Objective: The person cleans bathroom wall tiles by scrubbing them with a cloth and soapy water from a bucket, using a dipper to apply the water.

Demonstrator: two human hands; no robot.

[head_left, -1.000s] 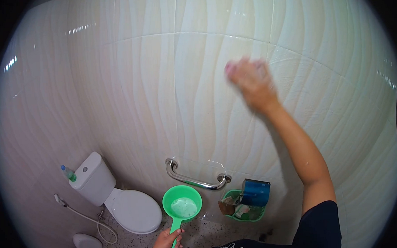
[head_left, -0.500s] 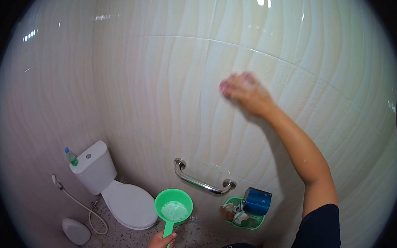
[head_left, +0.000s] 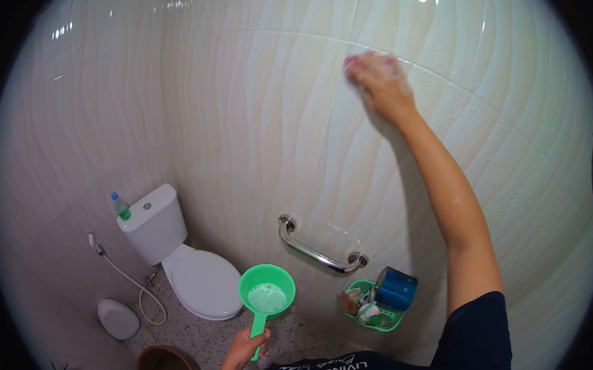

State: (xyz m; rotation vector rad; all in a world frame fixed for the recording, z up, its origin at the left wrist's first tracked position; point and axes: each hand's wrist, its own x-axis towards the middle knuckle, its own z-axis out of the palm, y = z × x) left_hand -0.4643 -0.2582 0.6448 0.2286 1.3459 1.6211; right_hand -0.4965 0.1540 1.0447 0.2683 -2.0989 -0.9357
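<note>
My left hand (head_left: 246, 348) is wrapped round the handle of a green water dipper (head_left: 253, 279). The dipper is upright, with foamy liquid in its bowl. Raised high against the tiled wall (head_left: 293, 119), my right hand (head_left: 383, 85) presses a pink sponge (head_left: 352, 65) to the surface just below a horizontal tile joint. Motion smears the fingers, and most of the sponge is hidden beneath them. Wet streaks show on the tiles to the right of that hand.
Below the right arm are a metal grab bar (head_left: 319, 255) and a green basket (head_left: 389, 323) of toiletries beside a blue metallic holder (head_left: 396, 288). At left stand a toilet (head_left: 208, 281), a green-liquid bottle (head_left: 121, 207), a bidet hose (head_left: 129, 271), a white bin (head_left: 117, 318) and a brown tub (head_left: 145, 363).
My right hand has slid upward along the wall with the sponge. The view has shifted, bringing more of the floor and brown tub into sight. My left hand still holds the dipper.
</note>
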